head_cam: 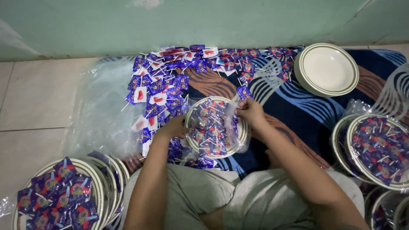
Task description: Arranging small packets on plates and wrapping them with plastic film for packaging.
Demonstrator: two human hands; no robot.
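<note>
A white plate (243, 127) heaped with purple-wrapped lollipops sits on the patterned cloth before my knees, inside a clear plastic bag (232, 111). My left hand (172, 127) grips the plate's left rim through the plastic. My right hand (250, 111) pinches the bag's edge at the plate's upper right. A loose pile of purple and white lollipops (170, 81) spreads out beyond the plate.
An empty white plate stack (326, 68) stands at the far right. Bagged, filled plates (377, 149) lie at the right, and more filled plates (64, 191) at the lower left. A crumpled clear plastic sheet (102, 106) covers the tiled floor at left. A green wall (204, 21) runs behind.
</note>
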